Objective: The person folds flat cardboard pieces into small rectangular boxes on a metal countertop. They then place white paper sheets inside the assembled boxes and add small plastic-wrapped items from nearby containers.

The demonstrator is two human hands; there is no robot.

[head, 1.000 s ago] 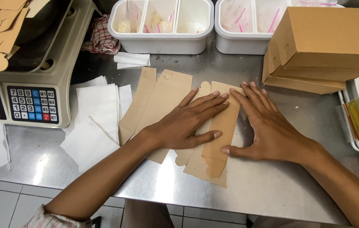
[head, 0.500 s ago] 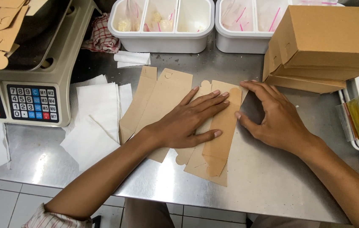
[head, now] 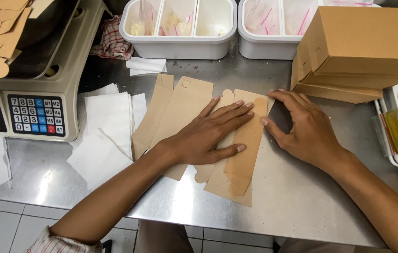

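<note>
Head view: the right hand (head: pixel 309 131) has changed most since a second ago. Then it lay flat with fingers spread beside the left; now its fingers are curled, fingertips at the upper right corner of the flat brown cardboard blank (head: pixel 243 154) and thumb against its right edge, pinching lightly rather than clamping. The left hand (head: pixel 206 136) has stayed put, palm down with fingers spread open, pressing the blank onto the steel table (head: pixel 292 206). The blank lies at the table's centre, unmoved.

Counted: two flat blanks, the second blank (head: pixel 175 110) lying at nine o'clock from the first, partly under the left wrist. Two white divided tubs (head: pixel 180 47) stand at twelve o'clock. One folded cardboard box (head: pixel 363 42) sits at two o'clock. One weighing scale (head: pixel 40 100) sits at ten o'clock, with several white paper sheets (head: pixel 107 126) between it and the blanks.
</note>
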